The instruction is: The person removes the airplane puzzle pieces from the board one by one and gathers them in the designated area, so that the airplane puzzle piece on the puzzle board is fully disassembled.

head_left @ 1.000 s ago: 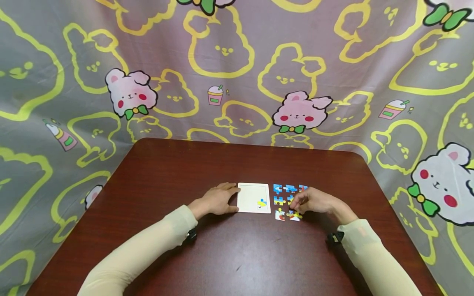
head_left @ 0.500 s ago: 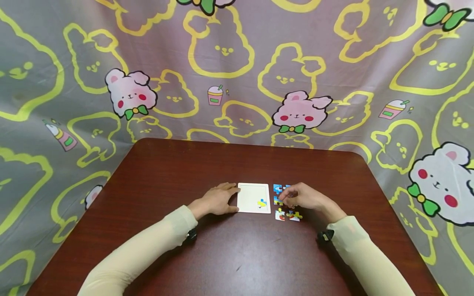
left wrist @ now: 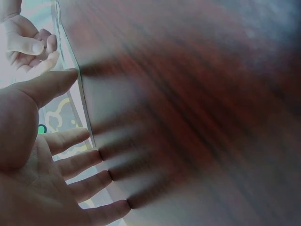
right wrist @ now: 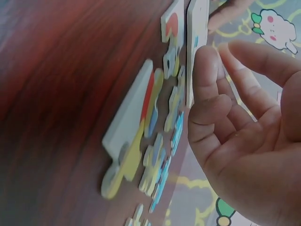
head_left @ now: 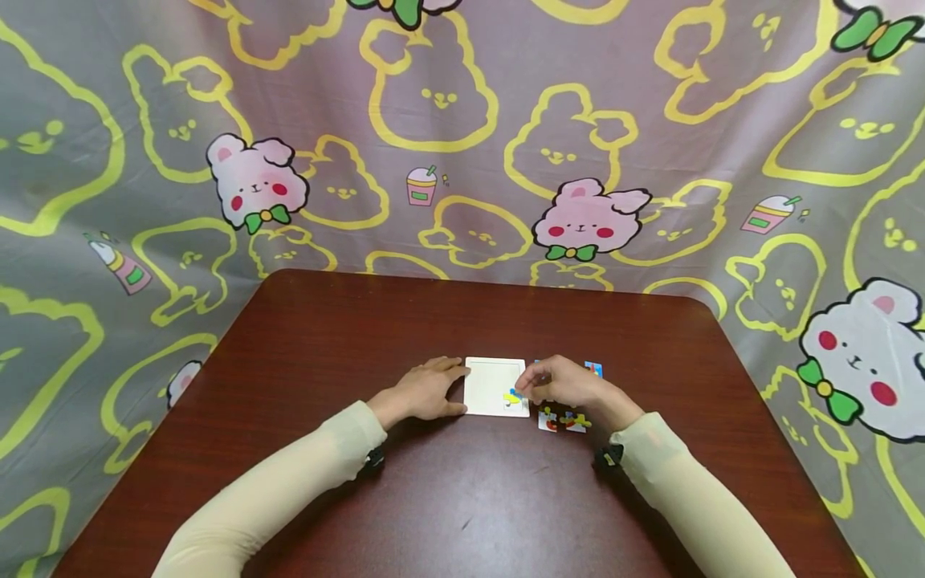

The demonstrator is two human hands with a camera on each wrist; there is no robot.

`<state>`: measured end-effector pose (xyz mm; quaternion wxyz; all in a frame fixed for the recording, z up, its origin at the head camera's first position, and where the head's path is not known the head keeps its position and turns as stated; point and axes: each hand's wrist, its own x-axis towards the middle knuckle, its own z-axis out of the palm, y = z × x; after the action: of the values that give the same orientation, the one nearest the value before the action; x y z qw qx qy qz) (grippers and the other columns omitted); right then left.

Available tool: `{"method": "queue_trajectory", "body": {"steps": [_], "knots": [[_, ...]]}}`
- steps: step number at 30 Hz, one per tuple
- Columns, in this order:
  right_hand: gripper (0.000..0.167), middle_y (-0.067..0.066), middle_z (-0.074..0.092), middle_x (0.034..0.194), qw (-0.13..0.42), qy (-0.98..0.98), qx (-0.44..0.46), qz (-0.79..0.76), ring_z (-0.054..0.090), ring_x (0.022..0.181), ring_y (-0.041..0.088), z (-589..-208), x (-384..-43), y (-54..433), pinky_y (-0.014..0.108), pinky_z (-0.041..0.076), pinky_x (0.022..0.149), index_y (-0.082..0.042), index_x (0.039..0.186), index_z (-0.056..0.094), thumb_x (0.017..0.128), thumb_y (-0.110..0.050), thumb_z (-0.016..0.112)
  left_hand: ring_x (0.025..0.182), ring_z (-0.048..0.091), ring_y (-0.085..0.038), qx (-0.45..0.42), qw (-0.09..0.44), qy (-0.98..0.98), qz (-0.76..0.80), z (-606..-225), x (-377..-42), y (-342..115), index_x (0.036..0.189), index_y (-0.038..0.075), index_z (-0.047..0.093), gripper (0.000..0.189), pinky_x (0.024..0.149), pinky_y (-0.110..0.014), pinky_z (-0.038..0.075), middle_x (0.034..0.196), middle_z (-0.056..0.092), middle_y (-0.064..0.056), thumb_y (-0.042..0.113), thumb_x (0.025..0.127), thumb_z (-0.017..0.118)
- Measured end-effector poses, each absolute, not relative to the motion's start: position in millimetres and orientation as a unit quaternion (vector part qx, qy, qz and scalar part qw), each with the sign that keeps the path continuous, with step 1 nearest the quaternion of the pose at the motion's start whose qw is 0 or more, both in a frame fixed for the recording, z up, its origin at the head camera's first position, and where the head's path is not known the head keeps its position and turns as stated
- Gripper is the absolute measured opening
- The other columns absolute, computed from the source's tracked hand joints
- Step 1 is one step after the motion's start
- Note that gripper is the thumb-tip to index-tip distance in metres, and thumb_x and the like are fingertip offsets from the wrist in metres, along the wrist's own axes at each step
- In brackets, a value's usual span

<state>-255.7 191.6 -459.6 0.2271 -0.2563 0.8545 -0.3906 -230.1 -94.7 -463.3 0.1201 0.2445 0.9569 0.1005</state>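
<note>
My left hand (head_left: 432,388) lies at the left edge of a shallow white puzzle tray (head_left: 484,393), fingers spread, the fingertips touching its rim. In the left wrist view the thumb and fingers of the left hand (left wrist: 51,141) meet the tray's edge. One yellow and blue puzzle piece (head_left: 511,400) lies at the tray's lower right. My right hand (head_left: 560,381) is over the tray's right edge, fingertips close to that piece. Its fingers are loosely bent in the right wrist view, and no piece shows in the right hand (right wrist: 244,113).
Several loose puzzle pieces lie right of the tray, partly hidden under the right hand. Among them are a white, red and yellow piece (head_left: 576,421), a white and red piece (head_left: 548,421) and a blue piece (head_left: 593,369). A patterned curtain (head_left: 462,144) surrounds the brown table (head_left: 405,321).
My right hand has moved left from above the loose pieces to the tray's right edge. The left hand, the tray and the piece in it have stayed in place.
</note>
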Motion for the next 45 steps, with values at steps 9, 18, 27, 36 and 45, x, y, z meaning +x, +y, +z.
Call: {"method": "queue_trajectory", "body": {"steps": [9, 18, 27, 36, 45], "knots": [[0.023, 0.015, 0.074, 0.093, 0.228, 0.845, -0.262, -0.407, 0.064, 0.08, 0.013, -466.8, -258.5, 183.5, 0.024, 0.052, 0.07, 0.0, 0.104, 0.073, 0.083, 0.005, 0.067, 0.149, 0.033, -0.034, 0.247, 0.12, 0.956, 0.102, -462.8, -230.7, -95.0, 0.15, 0.018, 0.045, 0.071, 0.115, -0.057, 0.036, 0.161, 0.037, -0.01, 0.047, 0.09, 0.07], [0.019, 0.018, 0.073, 0.092, 0.218, 0.846, -0.267, -0.407, 0.065, 0.082, 0.016, -465.5, -257.6, 179.9, 0.023, 0.052, 0.071, 0.002, 0.103, 0.073, 0.084, 0.005, 0.068, 0.15, 0.033, -0.033, 0.248, 0.12, 0.956, 0.101, -463.1, -231.4, -95.1, 0.15, 0.017, 0.045, 0.072, 0.114, -0.059, 0.037, 0.161, 0.037, -0.009, 0.047, 0.09, 0.07], [0.017, 0.01, 0.074, 0.09, 0.209, 0.859, -0.234, -0.406, 0.063, 0.077, 0.009, -465.4, -257.0, 176.5, 0.024, 0.05, 0.065, -0.005, 0.101, 0.075, 0.086, -0.001, 0.07, 0.15, 0.033, -0.034, 0.248, 0.122, 0.956, 0.099, -461.0, -230.4, -95.1, 0.15, 0.018, 0.045, 0.071, 0.115, -0.058, 0.036, 0.161, 0.036, -0.01, 0.047, 0.09, 0.069], [0.015, 0.004, 0.075, 0.084, 0.2, 0.876, -0.209, -0.385, 0.062, 0.072, 0.008, -464.0, -256.1, 172.7, 0.025, 0.05, 0.063, -0.007, 0.099, 0.078, 0.085, -0.004, 0.071, 0.15, 0.032, -0.033, 0.244, 0.126, 0.956, 0.099, -461.3, -229.3, -94.2, 0.151, 0.019, 0.045, 0.071, 0.115, -0.058, 0.036, 0.161, 0.037, -0.009, 0.047, 0.09, 0.069], [0.014, 0.004, 0.074, 0.082, 0.203, 0.88, -0.205, -0.376, 0.059, 0.069, 0.009, -461.1, -255.5, 170.9, 0.025, 0.049, 0.061, -0.008, 0.096, 0.078, 0.085, -0.003, 0.072, 0.151, 0.031, -0.032, 0.241, 0.132, 0.956, 0.098, -460.8, -229.8, -93.9, 0.151, 0.021, 0.045, 0.07, 0.116, -0.058, 0.035, 0.162, 0.035, -0.007, 0.048, 0.09, 0.069]]}}
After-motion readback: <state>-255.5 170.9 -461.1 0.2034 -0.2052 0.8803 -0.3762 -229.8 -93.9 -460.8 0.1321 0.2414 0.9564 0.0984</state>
